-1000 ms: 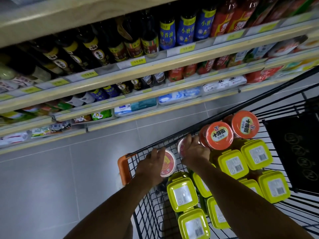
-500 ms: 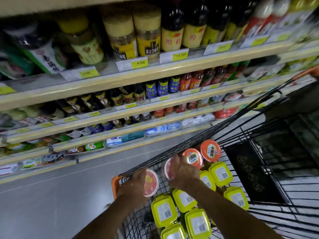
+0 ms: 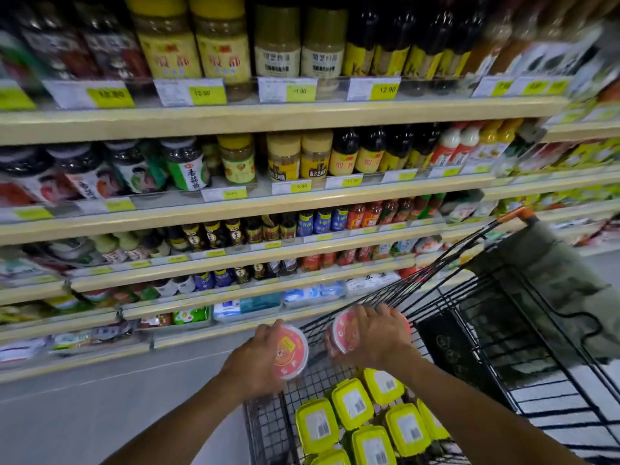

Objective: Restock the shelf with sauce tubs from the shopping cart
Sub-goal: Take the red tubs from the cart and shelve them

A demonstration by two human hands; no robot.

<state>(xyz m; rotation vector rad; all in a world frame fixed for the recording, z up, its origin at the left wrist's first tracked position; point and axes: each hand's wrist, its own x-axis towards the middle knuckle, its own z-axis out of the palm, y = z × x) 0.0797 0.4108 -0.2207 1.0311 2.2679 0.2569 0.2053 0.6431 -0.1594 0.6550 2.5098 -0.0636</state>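
Observation:
My left hand (image 3: 256, 355) grips a round sauce tub with a red-orange lid (image 3: 290, 352), held on its side just left of the cart's front rim. My right hand (image 3: 375, 333) grips a second round red-lidded tub (image 3: 344, 332) above the cart's front edge. Both tubs are lifted above the black wire shopping cart (image 3: 446, 297). Below my hands, several yellow-lidded square tubs (image 3: 350, 404) lie packed in the cart. The stocked shelves (image 3: 268, 209) rise straight ahead.
The shelves hold jars and bottles behind yellow price tags (image 3: 208, 92). Flat packets fill the lowest tiers (image 3: 248, 305). An orange cart handle (image 3: 516, 214) shows at the right, with a dark child-seat flap (image 3: 476, 350) behind the tubs. Grey tiled floor (image 3: 100, 411) lies left of the cart.
Both hands have lifted their red-lidded tubs up from the cart. My view has tilted upward, bringing higher shelves into sight. The other round red tubs are no longer visible.

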